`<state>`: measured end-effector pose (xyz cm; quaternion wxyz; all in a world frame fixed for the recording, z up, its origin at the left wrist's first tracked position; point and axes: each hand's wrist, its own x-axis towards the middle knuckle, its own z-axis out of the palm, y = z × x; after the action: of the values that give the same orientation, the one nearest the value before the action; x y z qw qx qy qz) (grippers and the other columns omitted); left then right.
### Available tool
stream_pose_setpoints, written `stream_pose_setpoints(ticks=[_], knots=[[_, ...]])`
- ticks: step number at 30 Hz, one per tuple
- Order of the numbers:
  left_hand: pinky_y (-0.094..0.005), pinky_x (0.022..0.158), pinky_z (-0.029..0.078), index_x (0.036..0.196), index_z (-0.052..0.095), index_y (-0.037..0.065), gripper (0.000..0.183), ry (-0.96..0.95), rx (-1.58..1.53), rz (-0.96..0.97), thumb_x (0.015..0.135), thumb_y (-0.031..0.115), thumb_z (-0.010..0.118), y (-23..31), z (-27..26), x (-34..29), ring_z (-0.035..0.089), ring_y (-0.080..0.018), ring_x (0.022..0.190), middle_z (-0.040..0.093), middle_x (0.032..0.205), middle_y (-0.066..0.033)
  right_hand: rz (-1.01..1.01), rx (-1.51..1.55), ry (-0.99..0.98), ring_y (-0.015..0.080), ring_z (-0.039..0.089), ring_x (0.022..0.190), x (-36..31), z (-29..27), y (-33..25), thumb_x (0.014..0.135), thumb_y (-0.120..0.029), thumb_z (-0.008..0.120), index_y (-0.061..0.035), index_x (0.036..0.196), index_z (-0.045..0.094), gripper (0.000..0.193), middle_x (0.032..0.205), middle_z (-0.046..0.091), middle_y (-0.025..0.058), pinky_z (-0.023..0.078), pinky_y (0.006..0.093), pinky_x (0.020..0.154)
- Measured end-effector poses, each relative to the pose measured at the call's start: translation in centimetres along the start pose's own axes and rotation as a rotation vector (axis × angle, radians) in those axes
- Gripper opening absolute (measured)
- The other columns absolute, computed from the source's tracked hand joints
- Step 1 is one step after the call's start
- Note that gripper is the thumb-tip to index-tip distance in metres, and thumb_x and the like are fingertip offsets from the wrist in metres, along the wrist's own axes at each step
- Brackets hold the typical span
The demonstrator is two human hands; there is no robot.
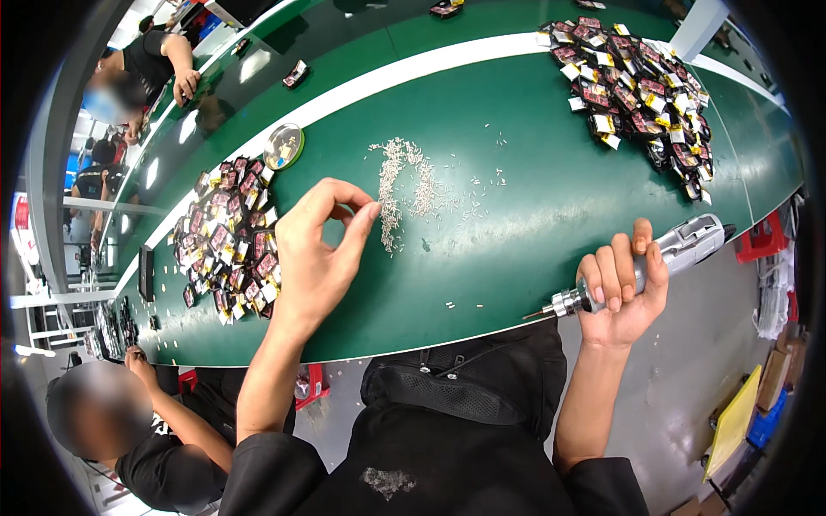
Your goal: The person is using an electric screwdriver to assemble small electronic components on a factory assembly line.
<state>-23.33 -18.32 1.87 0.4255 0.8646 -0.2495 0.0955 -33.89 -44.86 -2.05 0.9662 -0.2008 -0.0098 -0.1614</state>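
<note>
My right hand (621, 297) is wrapped round a silver-grey electric screwdriver (688, 243), held near the table's front edge with its thin bit pointing left. At the left edge of a pile of small silver screws (389, 193), my left hand (314, 249) is raised with thumb and forefinger pinched together. Whatever lies between those fingertips, if anything, is too small to make out. Left of that hand is a heap of small black parts with yellow and white tabs (219, 236), partly hidden behind it. A similar, larger heap of parts (637, 90) lies at the far right.
A round clear-lidded container (284, 146) stands beyond the left heap on the green table (508, 267). A few loose screws lie near the front edge. One co-worker (163, 69) is across the table; another (172, 430) sits at my left. A red stool (761, 241) stands at right.
</note>
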Motion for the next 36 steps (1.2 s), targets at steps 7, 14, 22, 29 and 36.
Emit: stream_pose_setpoints(ticks=[7, 14, 22, 29, 36], knots=[[-0.0223, 0.06, 0.046, 0.085, 0.058, -0.007, 0.003, -0.124, -0.761, -0.293, 0.087, -0.006, 0.056, 4.6, 2.8, -5.2, 0.057, -0.0117, 0.069, 0.06, 0.083, -0.012, -0.05, 0.081, -0.109, 0.0099, 0.036, 0.039, -0.1, 3.7, 1.1, 0.097, -0.022, 0.039, -0.007, 0.093, 0.047, 0.018, 0.052, 0.037, -0.0023, 0.039, 0.0283, 0.047], [-0.0237, 0.06, 0.045, 0.09, 0.057, -0.008, 0.016, -0.197, -1.177, -0.334, 0.094, 0.005, 0.05, 6.3, 5.4, -7.3, 0.053, -0.0126, 0.066, 0.059, 0.083, -0.0147, -0.136, 0.084, -0.174, 0.0095, 0.037, 0.04, -0.9, 6.9, 1.6, 0.095, -0.023, 0.047, -0.0047, 0.09, 0.047, 0.019, 0.052, 0.039, -0.0016, 0.038, 0.0251, 0.048], [-0.0229, 0.059, 0.045, 0.09, 0.056, -0.008, 0.017, -0.204, -1.24, -0.305, 0.095, 0.007, 0.049, 6.7, 5.7, -7.6, 0.053, -0.0127, 0.067, 0.057, 0.083, -0.0147, -0.172, 0.079, -0.15, 0.0086, 0.039, 0.038, -1.1, 6.7, 1.5, 0.094, -0.021, 0.048, -0.0045, 0.089, 0.048, 0.018, 0.051, 0.039, -0.0022, 0.037, 0.0242, 0.046], [-0.0223, 0.057, 0.044, 0.088, 0.056, -0.008, 0.018, -0.238, -1.258, -0.337, 0.095, 0.007, 0.049, 6.8, 5.7, -7.3, 0.053, -0.0116, 0.067, 0.058, 0.082, -0.013, -0.148, 0.029, -0.161, 0.0086, 0.039, 0.038, -1.1, 6.5, 1.2, 0.094, -0.021, 0.048, -0.0043, 0.09, 0.049, 0.017, 0.051, 0.04, -0.0023, 0.038, 0.0245, 0.045], [-0.026, 0.053, 0.044, 0.074, 0.057, -0.004, 0.008, -0.097, -0.563, -0.124, 0.076, -0.01, 0.061, 7.7, 6.0, -7.1, 0.057, -0.0186, 0.059, 0.059, 0.068, -0.0115, -0.157, -0.082, -0.234, 0.0101, 0.039, 0.039, -1.3, 5.8, 0.9, 0.096, -0.024, 0.046, -0.0033, 0.091, 0.05, 0.022, 0.051, 0.041, -0.0011, 0.038, 0.0256, 0.045]])
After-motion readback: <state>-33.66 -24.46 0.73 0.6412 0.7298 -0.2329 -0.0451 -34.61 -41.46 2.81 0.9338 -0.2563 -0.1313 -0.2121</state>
